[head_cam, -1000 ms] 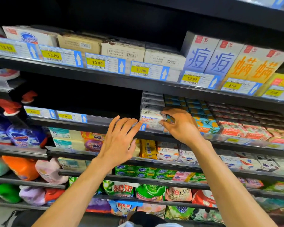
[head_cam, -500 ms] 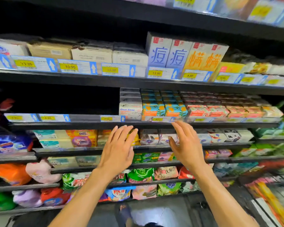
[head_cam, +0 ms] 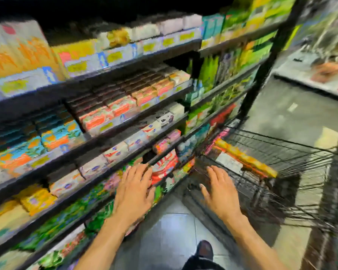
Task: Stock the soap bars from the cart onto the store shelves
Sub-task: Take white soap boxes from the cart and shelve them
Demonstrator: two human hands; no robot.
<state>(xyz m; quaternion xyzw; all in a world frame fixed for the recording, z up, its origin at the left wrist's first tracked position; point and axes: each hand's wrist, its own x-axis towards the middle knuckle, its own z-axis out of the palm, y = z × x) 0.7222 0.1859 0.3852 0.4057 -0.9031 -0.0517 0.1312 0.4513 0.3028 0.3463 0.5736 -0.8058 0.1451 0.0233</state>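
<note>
The view is blurred by motion. A black wire cart (head_cam: 277, 152) stands at the right with long orange-yellow packs (head_cam: 246, 160) and a white-labelled pack lying in it. My right hand (head_cam: 219, 193) hovers empty at the cart's near left corner, fingers spread. Palm down with straight fingers, my left hand (head_cam: 134, 193) is empty in front of the lower shelves. Stacked soap bar boxes (head_cam: 113, 112) in red and teal fill the middle shelf (head_cam: 70, 151) at the left.
Black shelving (head_cam: 261, 75) runs from left to centre, packed with boxes and pouches behind price labels. Grey floor tiles (head_cam: 170, 232) show between shelf and cart, with my shoe (head_cam: 204, 248) below. Another display (head_cam: 320, 82) stands across the aisle at the far right.
My view has swung right from the shelf to the cart. My right hand let go of the soap boxes and moved down toward the cart; my left hand dropped lower.
</note>
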